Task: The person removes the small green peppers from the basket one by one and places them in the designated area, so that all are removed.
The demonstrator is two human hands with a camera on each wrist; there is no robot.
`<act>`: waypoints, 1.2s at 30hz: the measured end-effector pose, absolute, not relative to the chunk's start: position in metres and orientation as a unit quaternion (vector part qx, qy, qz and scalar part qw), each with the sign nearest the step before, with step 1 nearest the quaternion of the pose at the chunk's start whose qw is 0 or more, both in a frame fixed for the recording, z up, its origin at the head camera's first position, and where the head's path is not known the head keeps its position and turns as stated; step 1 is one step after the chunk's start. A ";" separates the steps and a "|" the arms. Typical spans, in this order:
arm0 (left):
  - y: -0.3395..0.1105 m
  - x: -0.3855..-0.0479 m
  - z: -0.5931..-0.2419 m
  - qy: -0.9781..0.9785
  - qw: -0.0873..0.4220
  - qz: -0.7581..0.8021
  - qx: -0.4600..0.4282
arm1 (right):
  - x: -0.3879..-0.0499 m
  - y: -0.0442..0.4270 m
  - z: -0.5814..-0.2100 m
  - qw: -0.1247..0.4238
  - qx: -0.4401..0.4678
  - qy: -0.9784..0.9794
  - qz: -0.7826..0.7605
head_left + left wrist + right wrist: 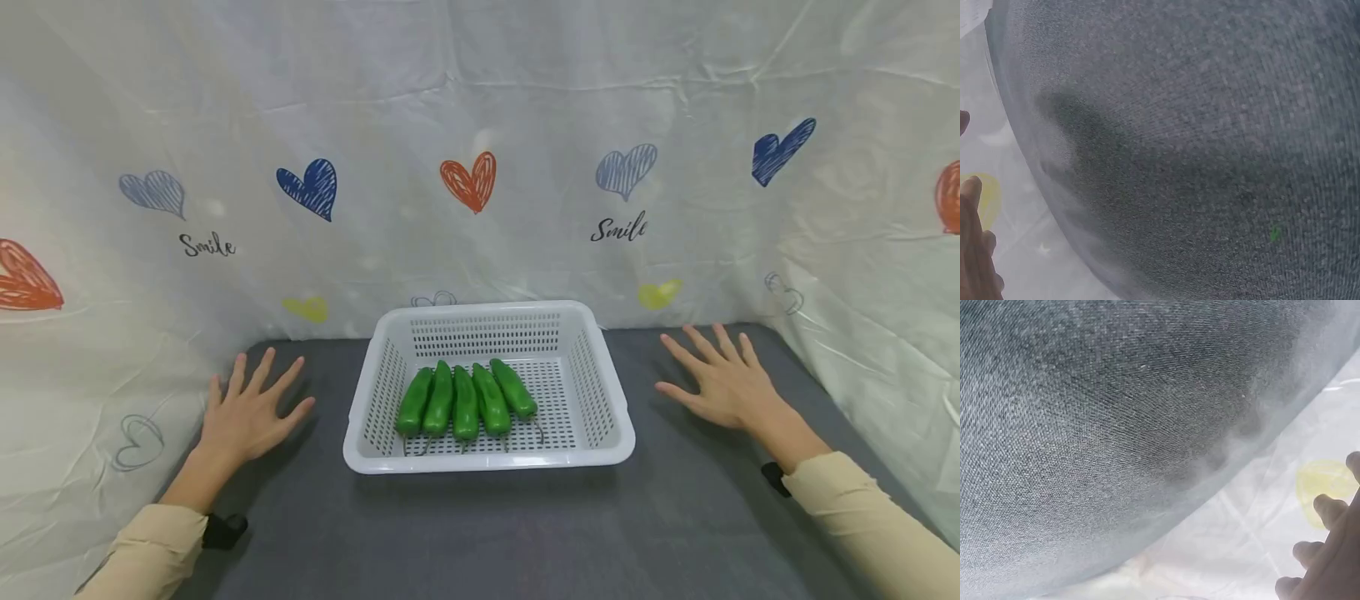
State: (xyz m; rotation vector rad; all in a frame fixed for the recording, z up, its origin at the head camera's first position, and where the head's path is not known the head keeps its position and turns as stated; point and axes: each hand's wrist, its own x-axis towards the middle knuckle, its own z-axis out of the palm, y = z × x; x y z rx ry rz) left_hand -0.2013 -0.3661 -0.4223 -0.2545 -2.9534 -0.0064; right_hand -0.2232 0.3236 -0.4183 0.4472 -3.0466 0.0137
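Several green peppers (pixel 465 403) lie side by side in a white plastic basket (pixel 489 460) with slotted walls, their thin stems toward the near side. Left of the basket, my left hand (pixel 243 415) is spread with its fingers straight, holding nothing. On the other side my right hand (pixel 723 387) is spread the same way, apart from the basket. In the left wrist view, part of the left hand (pixel 975 250) shows at the lower left edge. Fingers of the right hand (pixel 1329 550) appear at the lower right of the right wrist view.
A dark grey table surface (pixel 480 533) lies under the basket and both hands. Behind it and along both sides hangs a white sheet (pixel 525 108) printed with hearts and the word "Smile". Dark bands sit at both wrists, near the beige sleeves (pixel 153 546).
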 end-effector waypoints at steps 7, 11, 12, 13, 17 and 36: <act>-0.363 -0.204 -0.417 -0.994 0.062 -0.028 -0.081 | -0.224 0.323 -0.406 0.017 0.158 -0.985 0.070; -0.355 -0.211 -0.406 -0.984 0.023 -0.153 -0.092 | -0.227 0.320 -0.390 0.021 0.189 -0.961 0.203; -0.352 -0.213 -0.402 -0.976 0.010 -0.195 -0.094 | -0.228 0.318 -0.387 0.026 0.191 -0.951 0.240; -0.349 -0.215 -0.398 -0.967 -0.001 -0.235 -0.096 | -0.229 0.316 -0.382 0.030 0.190 -0.941 0.278; -0.336 -0.222 -0.385 -0.921 -0.030 -0.378 -0.091 | -0.234 0.299 -0.366 0.046 0.172 -0.898 0.403; -0.285 -0.241 -0.401 -0.786 -0.105 -0.599 -0.111 | -0.267 0.202 -0.324 -0.038 0.192 -0.808 0.555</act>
